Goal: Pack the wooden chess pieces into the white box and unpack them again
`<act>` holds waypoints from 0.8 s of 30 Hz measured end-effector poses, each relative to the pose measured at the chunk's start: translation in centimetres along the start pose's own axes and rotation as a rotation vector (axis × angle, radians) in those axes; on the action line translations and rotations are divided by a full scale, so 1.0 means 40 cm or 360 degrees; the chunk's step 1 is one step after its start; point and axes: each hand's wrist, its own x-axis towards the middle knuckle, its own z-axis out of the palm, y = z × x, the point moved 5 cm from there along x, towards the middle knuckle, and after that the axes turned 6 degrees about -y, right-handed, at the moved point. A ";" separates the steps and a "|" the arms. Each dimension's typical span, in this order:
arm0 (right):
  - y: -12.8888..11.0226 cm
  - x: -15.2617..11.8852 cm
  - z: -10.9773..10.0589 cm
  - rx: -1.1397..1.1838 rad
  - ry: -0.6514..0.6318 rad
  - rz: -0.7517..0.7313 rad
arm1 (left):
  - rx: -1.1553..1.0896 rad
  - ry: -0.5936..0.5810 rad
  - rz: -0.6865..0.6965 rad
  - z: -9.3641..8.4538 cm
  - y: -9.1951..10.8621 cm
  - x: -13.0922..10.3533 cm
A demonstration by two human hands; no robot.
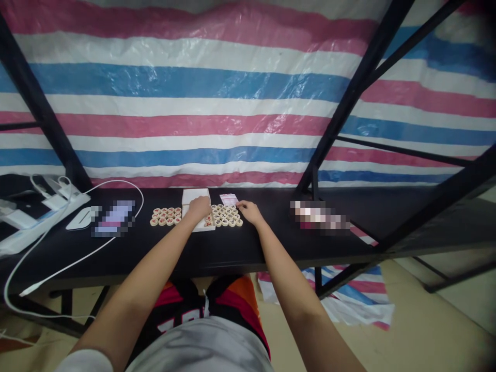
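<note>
Round pale pieces with red characters (166,217) lie in rows on the black table, left of a white open box (199,226). My left hand (199,207) is over the box, fingers closed and pointing down; what they hold, if anything, is hidden. A few red-marked pieces (210,220) sit in the box at its right side. Just right of the box are several dark-marked pieces (228,216) in rows. My right hand (249,211) is at the back right corner of these rows, its thumb and fingertips together near a piece; whether it grips one is too small to tell.
A small printed paper (229,199) lies behind the dark-marked pieces. On the left are a blurred phone (115,218), a white flat device (80,218), a power strip (46,214) and white cables. A blurred item (320,216) lies right, near the black frame post (333,129).
</note>
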 end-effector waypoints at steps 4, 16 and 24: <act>-0.001 -0.002 -0.001 0.0008 0.0005 0.0008 | 0.0073 0.0101 0.0017 -0.036 0.019 -0.024; -0.008 -0.008 -0.003 0.0055 0.0026 0.0003 | -0.0752 0.0794 -0.0160 -0.075 -0.403 -0.327; -0.002 -0.004 -0.001 0.0038 0.0030 -0.0005 | -0.0523 0.0394 0.0323 0.000 -0.306 -0.343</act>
